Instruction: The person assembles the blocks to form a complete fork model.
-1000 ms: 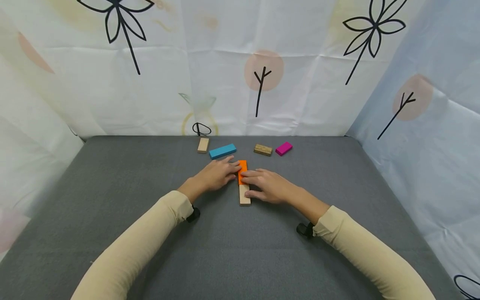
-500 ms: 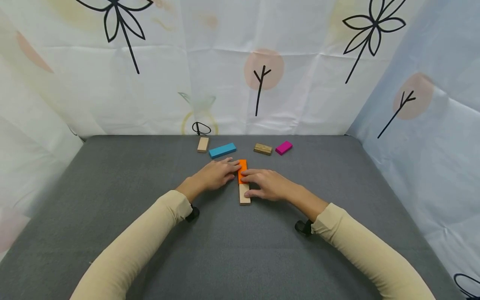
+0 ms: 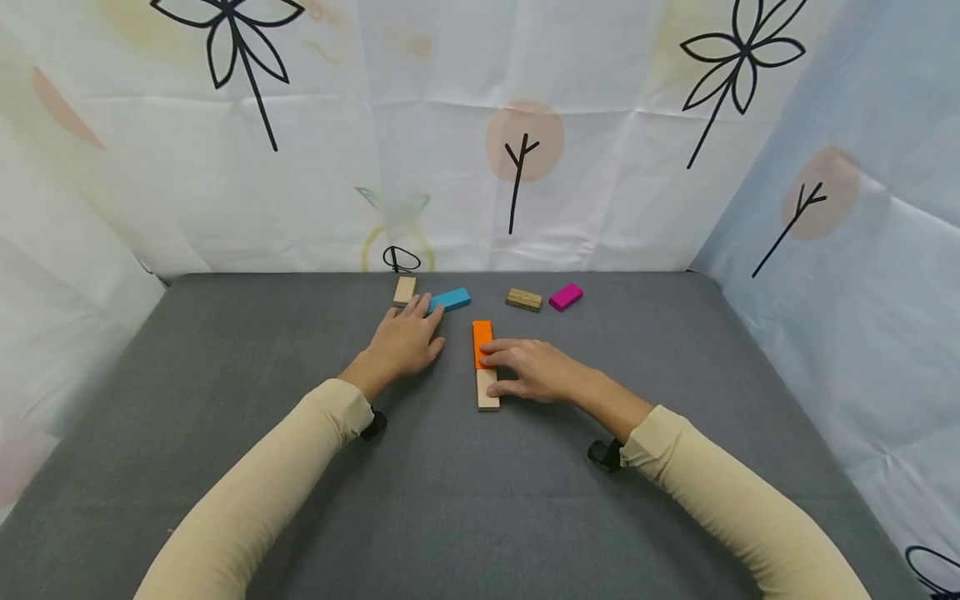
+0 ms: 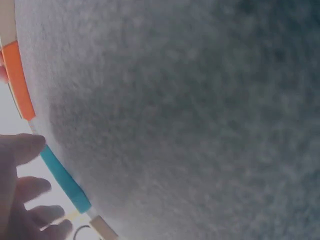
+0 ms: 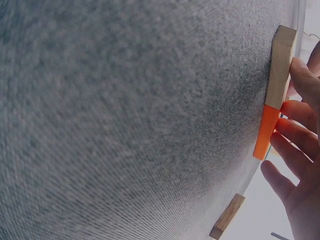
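Note:
In the head view, an orange wooden block and a pale wooden block lie end to end in one line. My right hand rests against the pair, its fingers on the orange block and its thumb at the side of the pale one; the right wrist view shows the fingers nearly straight. To the left, my left hand reaches over the near end of a blue block, fingers spread and partly covering it. Its fingertips also overlap a second pale block behind. In the left wrist view, thumb and fingers are apart.
A brown wood-grain block and a magenta block lie at the back right of the grey table. Behind the table's far edge hangs a white printed cloth, with more cloth at both sides.
My left hand has left the orange block and moved left and away to the blue block. The right hand stays on the orange and pale blocks.

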`<state>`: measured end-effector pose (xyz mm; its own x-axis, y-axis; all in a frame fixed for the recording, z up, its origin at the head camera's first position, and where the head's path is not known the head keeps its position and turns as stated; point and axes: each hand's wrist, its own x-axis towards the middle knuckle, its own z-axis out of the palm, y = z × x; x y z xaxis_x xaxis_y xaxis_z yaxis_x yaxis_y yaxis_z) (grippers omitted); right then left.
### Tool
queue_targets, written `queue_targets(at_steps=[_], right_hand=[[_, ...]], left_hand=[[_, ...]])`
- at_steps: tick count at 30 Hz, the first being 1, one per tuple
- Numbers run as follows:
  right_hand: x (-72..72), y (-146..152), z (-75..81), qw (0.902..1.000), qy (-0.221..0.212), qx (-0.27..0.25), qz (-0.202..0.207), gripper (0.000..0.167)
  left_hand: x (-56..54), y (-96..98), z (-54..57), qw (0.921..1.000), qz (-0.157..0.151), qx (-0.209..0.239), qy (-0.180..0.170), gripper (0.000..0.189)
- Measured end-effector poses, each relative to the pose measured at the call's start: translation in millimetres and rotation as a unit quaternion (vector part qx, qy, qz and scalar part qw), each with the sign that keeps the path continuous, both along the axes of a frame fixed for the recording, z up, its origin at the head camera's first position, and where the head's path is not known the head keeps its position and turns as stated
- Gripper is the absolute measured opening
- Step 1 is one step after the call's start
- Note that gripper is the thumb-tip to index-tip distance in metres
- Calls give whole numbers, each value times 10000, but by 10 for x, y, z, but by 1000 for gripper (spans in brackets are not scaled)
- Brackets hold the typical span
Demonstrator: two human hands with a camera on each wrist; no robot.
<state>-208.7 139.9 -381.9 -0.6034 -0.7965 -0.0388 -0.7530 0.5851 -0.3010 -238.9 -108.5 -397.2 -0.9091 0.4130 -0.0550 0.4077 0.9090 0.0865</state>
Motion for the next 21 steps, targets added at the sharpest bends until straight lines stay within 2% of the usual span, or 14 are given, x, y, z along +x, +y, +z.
queue_targets(at_steps=[3, 7, 14, 21], right_hand=[[1, -6, 0, 10000, 25, 37, 16, 52], [9, -7, -2, 9999, 110, 25, 89, 51], [29, 0, -5, 9993, 283, -52, 248, 50], [36, 6, -4, 9993, 255, -164, 234, 51]], left_hand=[[-9, -42, -5, 9995, 290, -31, -122, 64], [-25, -85, -19, 9990, 349, 72, -263, 65], [-62, -131, -32, 9981, 179, 418, -405, 64], [-99, -166, -9, 9962, 4, 639, -594, 61]])
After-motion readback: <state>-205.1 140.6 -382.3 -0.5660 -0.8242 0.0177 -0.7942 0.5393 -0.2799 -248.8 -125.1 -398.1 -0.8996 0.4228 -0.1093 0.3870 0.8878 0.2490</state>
